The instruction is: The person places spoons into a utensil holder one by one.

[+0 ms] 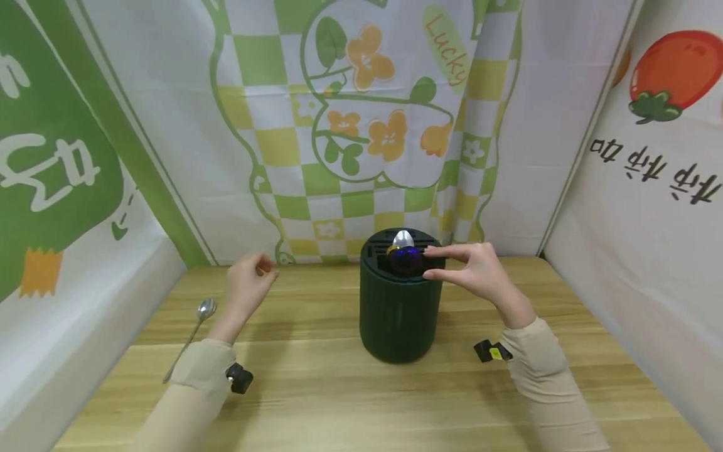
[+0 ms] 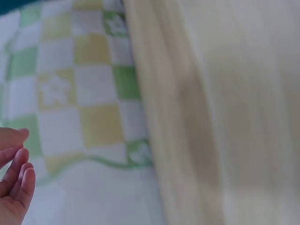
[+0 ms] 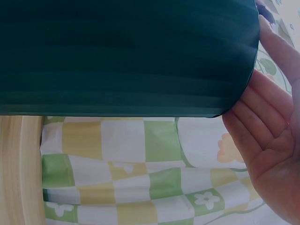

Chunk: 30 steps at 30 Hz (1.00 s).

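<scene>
A dark green cylindrical utensil holder with a slotted black top stands upright on the table. Shiny spoon heads stick up from it: a silver spoon and a blue-purple spoon, with a bit of gold beside them. At the holder's right rim is my right hand, thumb and fingers extended and apart; in the right wrist view its fingertips touch the holder's edge. My left hand hangs above the table on the left, fingers loosely bent, holding nothing visible. Near it lies a long-handled metal spoon.
The wood-grain table reaches back to a checked green and yellow curtain. Printed cloth walls stand on both sides, the right one with a tomato picture. Each wrist carries a small black camera.
</scene>
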Available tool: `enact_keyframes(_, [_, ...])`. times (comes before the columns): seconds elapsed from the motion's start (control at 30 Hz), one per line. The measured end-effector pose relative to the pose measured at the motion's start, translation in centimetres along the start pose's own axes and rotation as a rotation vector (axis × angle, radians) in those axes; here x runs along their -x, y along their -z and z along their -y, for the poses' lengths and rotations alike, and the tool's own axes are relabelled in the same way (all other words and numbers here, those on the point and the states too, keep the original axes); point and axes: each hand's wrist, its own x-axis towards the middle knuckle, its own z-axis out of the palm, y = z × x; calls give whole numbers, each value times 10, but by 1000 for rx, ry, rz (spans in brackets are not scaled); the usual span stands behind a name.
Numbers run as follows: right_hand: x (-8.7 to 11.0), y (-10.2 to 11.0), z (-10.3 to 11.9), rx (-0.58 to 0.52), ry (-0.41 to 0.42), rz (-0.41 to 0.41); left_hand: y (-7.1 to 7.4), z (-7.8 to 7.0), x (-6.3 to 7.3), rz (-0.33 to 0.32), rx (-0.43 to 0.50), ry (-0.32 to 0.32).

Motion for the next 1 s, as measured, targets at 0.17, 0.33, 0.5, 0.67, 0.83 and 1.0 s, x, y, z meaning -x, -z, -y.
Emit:
enact_keyframes(0.17, [2, 0, 0, 4, -5, 4, 14, 38, 15, 59, -62, 95])
enact_keyframes(0.33, [1, 0, 0, 0, 4, 3, 30, 64, 26, 82, -99, 117])
enact_keyframes(0.5, [0, -2, 0, -6, 19, 7, 47, 84, 41, 112, -144, 164])
enact_keyframes(0.67, [-1, -3, 0, -16, 33, 1, 60, 106, 54, 160, -210, 228])
enact_keyframes(0.83, [-1, -2, 0, -11, 25, 2, 67, 120, 62, 179, -257, 244])
enact_keyframes(1.0, [-1, 0, 6, 10, 12, -3, 72, 125, 68, 224, -257, 311])
